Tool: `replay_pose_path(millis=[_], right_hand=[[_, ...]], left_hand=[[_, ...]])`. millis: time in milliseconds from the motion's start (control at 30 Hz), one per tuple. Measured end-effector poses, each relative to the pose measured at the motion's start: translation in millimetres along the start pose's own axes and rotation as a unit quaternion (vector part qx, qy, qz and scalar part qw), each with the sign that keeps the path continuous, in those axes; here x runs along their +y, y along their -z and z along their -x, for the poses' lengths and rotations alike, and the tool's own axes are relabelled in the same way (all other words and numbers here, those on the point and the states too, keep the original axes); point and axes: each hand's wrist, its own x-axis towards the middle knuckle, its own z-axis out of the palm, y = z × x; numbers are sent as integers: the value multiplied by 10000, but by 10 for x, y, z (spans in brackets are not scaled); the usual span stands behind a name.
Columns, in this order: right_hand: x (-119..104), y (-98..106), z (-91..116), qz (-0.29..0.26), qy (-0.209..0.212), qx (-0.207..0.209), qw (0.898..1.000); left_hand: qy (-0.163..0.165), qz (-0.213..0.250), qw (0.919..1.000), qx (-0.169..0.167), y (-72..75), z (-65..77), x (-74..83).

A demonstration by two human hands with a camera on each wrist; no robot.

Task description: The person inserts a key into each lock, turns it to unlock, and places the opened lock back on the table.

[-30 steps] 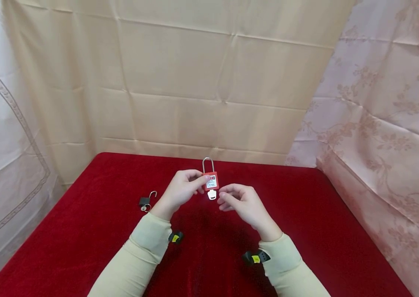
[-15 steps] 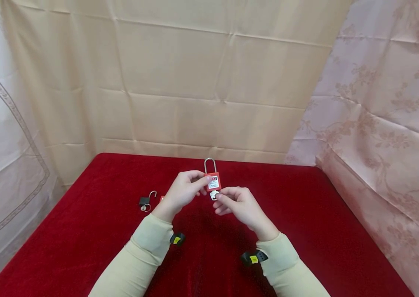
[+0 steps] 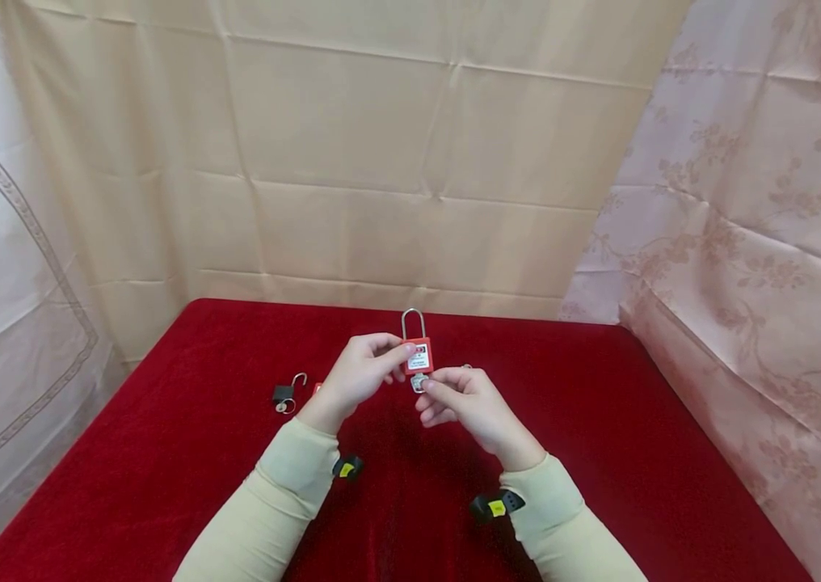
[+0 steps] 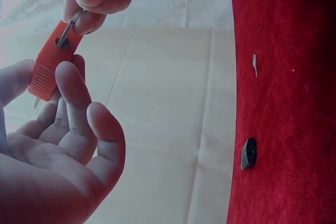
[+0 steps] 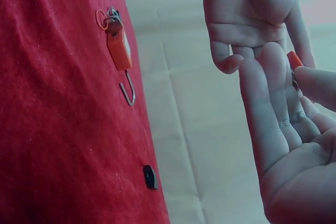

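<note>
A red padlock [image 3: 417, 356] with a white label and a tall steel shackle stands upright in my left hand [image 3: 358, 377], held between thumb and fingers. From its underside sticks a key [image 3: 419, 384], whose bow my right hand [image 3: 474, 408] pinches between thumb and index finger. The left wrist view shows the key's blade [image 4: 64, 36] at the keyhole in the ribbed red body [image 4: 48, 69]. In the right wrist view, fingers hide most of that padlock, leaving a red corner [image 5: 295, 60].
On the red cloth [image 3: 163, 485] at left lies a black padlock [image 3: 284, 394], shackle open, with a ringed key. Another red padlock [image 5: 119, 51] lies with its shackle open, mostly behind my left wrist in the head view. A small black object [image 4: 249, 153] and a silvery piece [image 4: 255, 65] lie beyond.
My right hand has moved slightly left and taken the key's bow between thumb and finger. The left hand and padlock have shifted slightly right.
</note>
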Motion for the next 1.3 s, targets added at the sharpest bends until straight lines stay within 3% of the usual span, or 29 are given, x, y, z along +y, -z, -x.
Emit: replay_pose_path(millis=[300, 667, 967, 1300], right_hand=[[17, -17, -7, -545, -241, -16, 9982], [32, -7, -5, -792, -271, 14, 9965], [33, -25, 3, -1313, -544, -370, 9892], [67, -23, -17, -1908, -643, -826, 9760]], left_hand=[[46, 68, 10000, 54, 19, -20, -21], [-10, 193, 9994, -271, 61, -5, -4], [194, 583, 9975, -352, 46, -3, -20], [-57, 705, 9963, -479, -3, -38, -78]])
